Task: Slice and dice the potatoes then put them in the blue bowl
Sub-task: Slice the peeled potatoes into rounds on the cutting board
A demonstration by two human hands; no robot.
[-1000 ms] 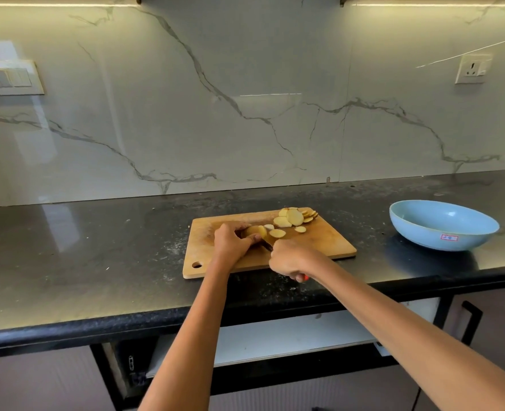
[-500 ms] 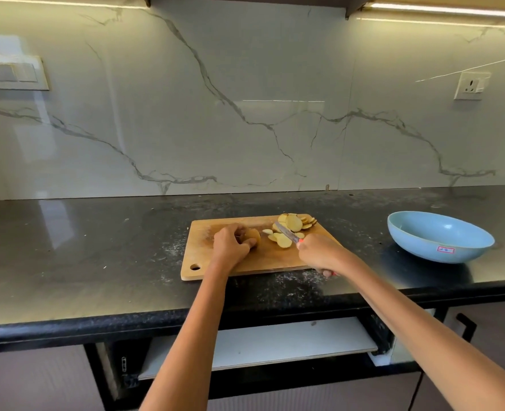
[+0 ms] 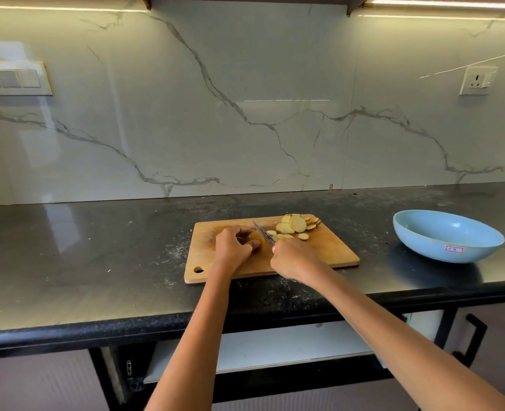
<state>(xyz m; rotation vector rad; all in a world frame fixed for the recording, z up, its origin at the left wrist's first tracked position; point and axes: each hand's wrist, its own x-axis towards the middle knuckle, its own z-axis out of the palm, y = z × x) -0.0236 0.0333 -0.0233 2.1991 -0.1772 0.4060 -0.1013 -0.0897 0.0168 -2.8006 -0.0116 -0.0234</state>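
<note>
Potato (image 3: 255, 237) mostly hidden under left hand's (image 3: 233, 247) grip, knife (image 3: 264, 234) handle inside right hand's (image 3: 294, 258).

my right hand (image 3: 297, 258) has swung back toward the left since half a second ago, when it was out over the loose slices (image 3: 295, 225) with the knife (image 3: 264, 234) pushing them aside. now the blade lies against the cut end of the potato (image 3: 255, 237), as it did a second ago, tip pointing up and to the left. two slices lie a little nearer the heap. my view has tilted up, so the board (image 3: 328, 250) sits lower in the picture.
</note>
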